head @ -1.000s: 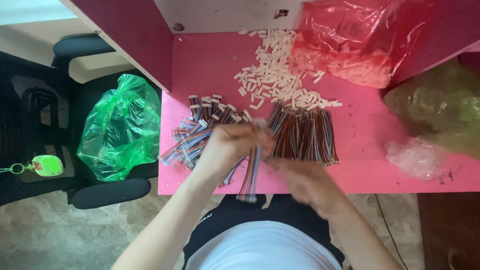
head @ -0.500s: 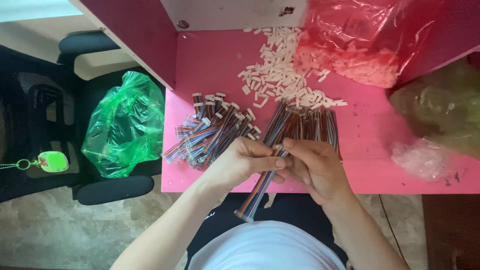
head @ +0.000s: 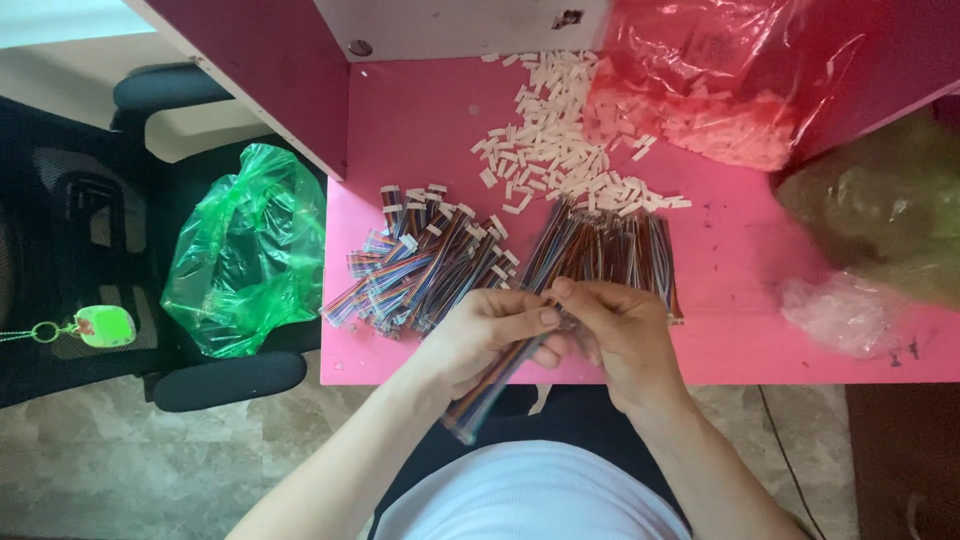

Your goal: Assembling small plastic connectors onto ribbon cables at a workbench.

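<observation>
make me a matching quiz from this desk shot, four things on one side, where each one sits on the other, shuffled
Things:
1. green plastic bag
2. white connector pieces
3. multicoloured ribbon cable
4. red plastic bag

Places:
A. far right corner of the pink table
B. on the black chair beside the table
C. held in both hands
D. loose pile at the table's far middle

Pairs: 1-B, 2-D, 3-C, 4-A
</observation>
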